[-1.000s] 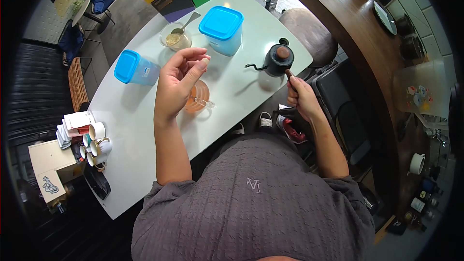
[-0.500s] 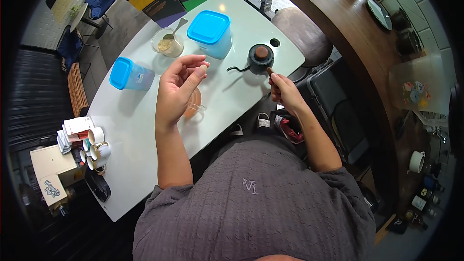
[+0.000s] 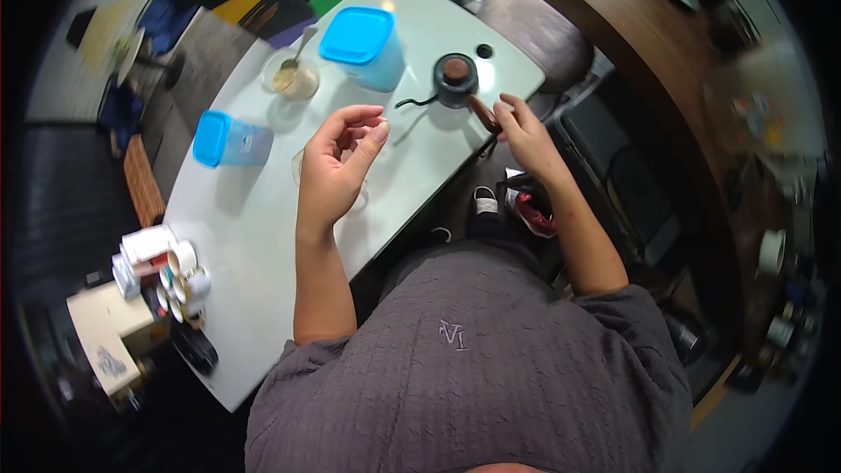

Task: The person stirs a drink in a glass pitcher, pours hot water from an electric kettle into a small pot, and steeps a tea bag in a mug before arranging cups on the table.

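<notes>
My left hand (image 3: 340,158) hovers above the white table, fingers loosely curled and the thumb near them; nothing shows in its grip. Partly hidden behind it is a clear glass vessel (image 3: 297,166). My right hand (image 3: 527,138) is beside the brown handle of a small black gooseneck kettle (image 3: 455,88), fingers apart; whether a finger still touches the handle I cannot tell. The kettle stands upright with a brown lid knob, its thin spout pointing left. Left of it are a large blue-lidded container (image 3: 372,61) and a glass jar (image 3: 300,81) of pale powder with a spoon.
A smaller blue-lidded container (image 3: 236,140) stands on the white table (image 3: 254,254). Several cups (image 3: 186,285) sit at its left edge, black boxes (image 3: 276,9) at the far end. A round stool (image 3: 534,35) and black case (image 3: 613,158) are beyond the right edge.
My right hand has loosened its hold on the kettle handle and its fingers have spread. My left hand has shifted slightly right and down. The whole view has tilted a little and blurred.
</notes>
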### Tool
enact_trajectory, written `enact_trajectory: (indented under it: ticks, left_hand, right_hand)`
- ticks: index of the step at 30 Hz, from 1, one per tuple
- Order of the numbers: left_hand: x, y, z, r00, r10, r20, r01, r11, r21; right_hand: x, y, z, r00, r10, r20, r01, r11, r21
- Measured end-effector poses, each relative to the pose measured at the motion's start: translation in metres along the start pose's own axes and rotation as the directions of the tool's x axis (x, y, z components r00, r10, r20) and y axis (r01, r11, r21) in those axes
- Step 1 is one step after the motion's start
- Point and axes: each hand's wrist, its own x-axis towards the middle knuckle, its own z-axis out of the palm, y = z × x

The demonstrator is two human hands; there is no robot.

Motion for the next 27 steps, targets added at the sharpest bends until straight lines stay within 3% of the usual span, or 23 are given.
enact_trajectory:
  ticks: [1, 4, 8, 12, 14, 16, 19, 22, 24, 27]
  left_hand:
    - [-0.001, 0.000, 0.002, 0.999, 0.018, 0.035, -0.018, 1.000, -0.002]
    - [-0.009, -0.006, 0.009, 0.968, 0.083, 0.235, -0.076, 0.996, -0.039]
    - [-0.028, -0.017, 0.022, 0.878, 0.136, 0.460, -0.110, 0.990, -0.084]
    - [-0.045, -0.015, 0.048, 0.792, 0.142, 0.594, -0.106, 0.990, -0.096]
    - [-0.055, -0.016, 0.066, 0.730, 0.176, 0.660, -0.080, 0.982, -0.173]
    - [-0.067, -0.007, 0.085, 0.668, 0.136, 0.732, -0.039, 0.988, -0.149]
    - [-0.083, 0.005, 0.116, 0.554, 0.198, 0.809, -0.034, 0.976, -0.216]
    - [-0.105, 0.013, 0.152, 0.454, 0.212, 0.865, 0.027, 0.967, -0.252]
    - [-0.122, 0.019, 0.177, 0.382, 0.220, 0.898, -0.001, 0.971, -0.238]
    - [-0.161, 0.027, 0.216, 0.274, 0.231, 0.934, 0.002, 0.971, -0.240]
  right_hand:
    - [-0.009, -0.004, -0.009, 1.000, -0.001, -0.028, 0.002, 1.000, 0.023]
    - [-0.060, -0.028, -0.023, 0.939, -0.104, -0.329, 0.124, 0.992, 0.040]
    - [-0.147, -0.034, -0.030, 0.811, -0.026, -0.585, 0.215, 0.943, 0.256]
    - [-0.230, -0.013, -0.029, 0.662, 0.172, -0.730, 0.118, 0.937, 0.328]
    - [-0.270, 0.010, -0.029, 0.576, 0.124, -0.808, 0.145, 0.957, 0.250]
    - [-0.309, 0.017, -0.028, 0.463, 0.144, -0.875, 0.190, 0.948, 0.256]
    - [-0.370, 0.022, -0.027, 0.288, 0.197, -0.937, 0.215, 0.940, 0.264]
    - [-0.432, 0.029, -0.024, 0.110, 0.204, -0.973, 0.155, 0.963, 0.219]
    - [-0.475, 0.033, -0.024, 0.050, 0.231, -0.972, 0.149, 0.960, 0.236]
    - [-0.546, 0.050, -0.020, -0.221, 0.209, -0.953, 0.062, 0.978, 0.200]
